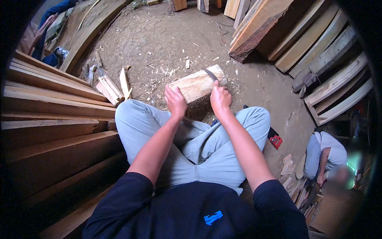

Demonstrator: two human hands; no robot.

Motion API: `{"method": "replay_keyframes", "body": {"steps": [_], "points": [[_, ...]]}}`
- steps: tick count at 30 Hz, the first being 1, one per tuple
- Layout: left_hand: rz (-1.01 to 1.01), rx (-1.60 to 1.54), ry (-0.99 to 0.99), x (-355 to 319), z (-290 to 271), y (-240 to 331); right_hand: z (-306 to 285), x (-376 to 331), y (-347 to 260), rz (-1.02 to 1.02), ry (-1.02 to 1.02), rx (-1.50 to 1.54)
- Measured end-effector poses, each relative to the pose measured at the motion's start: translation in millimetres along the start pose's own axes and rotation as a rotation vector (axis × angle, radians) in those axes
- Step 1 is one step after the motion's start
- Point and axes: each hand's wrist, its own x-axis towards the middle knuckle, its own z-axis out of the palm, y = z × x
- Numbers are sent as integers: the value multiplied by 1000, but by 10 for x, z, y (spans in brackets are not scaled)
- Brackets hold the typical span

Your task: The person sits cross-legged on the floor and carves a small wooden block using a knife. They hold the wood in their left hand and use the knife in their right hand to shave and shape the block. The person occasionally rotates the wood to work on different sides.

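A pale block of wood (197, 85) lies slanted in front of my crossed legs, its right end farther away. My left hand (175, 100) is closed on its near left end, with the fingers over the edge. My right hand (220, 98) is at the block's near right edge, its fingers wrapped round a tool with a dark, curved blade (211, 75). That blade lies across the top face near the right end. The tool's handle is hidden inside my fist. Beneath the block, whatever supports it is in shadow.
Stacked planks (59, 105) stand close on my left; thick timbers (260, 28) lean at the far right. A black tool with a red handle (275, 141) lies beside my right knee. Split wood pieces (109, 89) and chips litter the dirt floor. Another person (328, 151) crouches at right.
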Motion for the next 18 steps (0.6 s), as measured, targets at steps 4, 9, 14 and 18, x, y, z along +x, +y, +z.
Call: {"method": "replay_keyframes", "body": {"steps": [4,9,14,18], "points": [[32,-7,31,38,42,67,190,390,-98,30,95,-11],[74,-11,33,79,72,20,59,374,-48,7,-29,54],[53,-14,39,5,48,36,-40,-100,134,24,-76,47],[55,-13,47,26,38,24,-34,-42,79,32,-62,23]]}}
